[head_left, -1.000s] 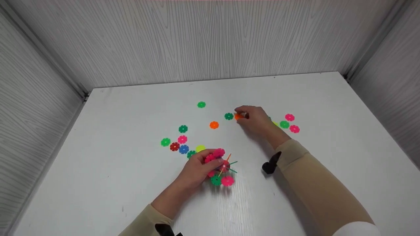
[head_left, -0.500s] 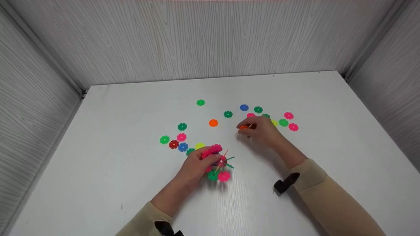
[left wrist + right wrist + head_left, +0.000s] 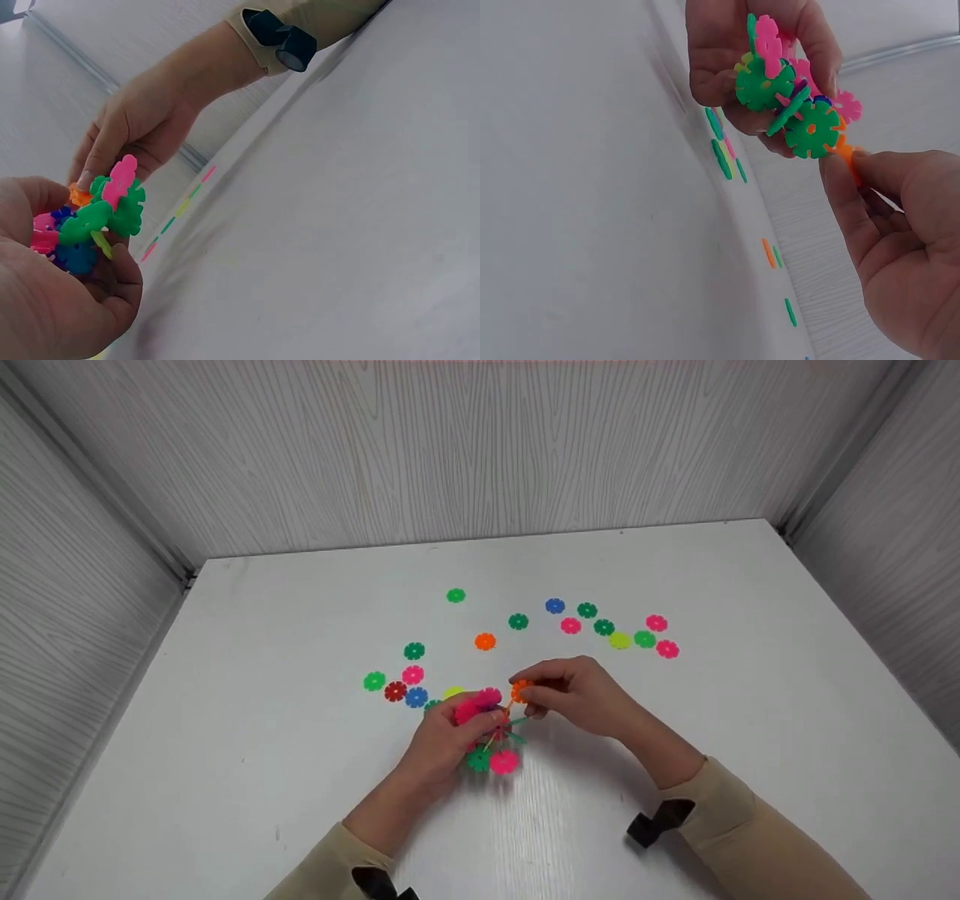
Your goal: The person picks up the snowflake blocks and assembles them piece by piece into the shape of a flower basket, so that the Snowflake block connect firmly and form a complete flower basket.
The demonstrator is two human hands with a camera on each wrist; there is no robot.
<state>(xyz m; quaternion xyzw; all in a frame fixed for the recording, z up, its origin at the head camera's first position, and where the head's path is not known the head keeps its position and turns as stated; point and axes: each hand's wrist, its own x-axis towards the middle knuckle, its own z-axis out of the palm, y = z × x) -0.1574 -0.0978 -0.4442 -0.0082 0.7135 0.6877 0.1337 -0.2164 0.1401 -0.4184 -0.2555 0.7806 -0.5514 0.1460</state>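
My left hand (image 3: 446,739) grips a cluster of interlocked notched plastic discs (image 3: 504,762), mostly pink and green, with blue pieces showing in the left wrist view. Between thumb and fingers my right hand (image 3: 589,697) pinches an orange notched disc (image 3: 521,691) at the upper right of the cluster. In the right wrist view this orange disc (image 3: 847,159) meets the cluster's edge beside a green disc (image 3: 811,129). Whether its slot is engaged cannot be told. Part of the cluster is hidden behind the left fingers.
Loose discs lie flat on the white table (image 3: 262,765). A group including a red disc (image 3: 395,691) is left of the hands, partly covered by the left one. Another row with a blue disc (image 3: 555,606) lies at the back right. An orange disc (image 3: 485,641) sits between them.
My right hand has picked up the orange disc from the back of the table and brought it down and left to the cluster. My left hand has stayed nearly in place, holding the cluster.
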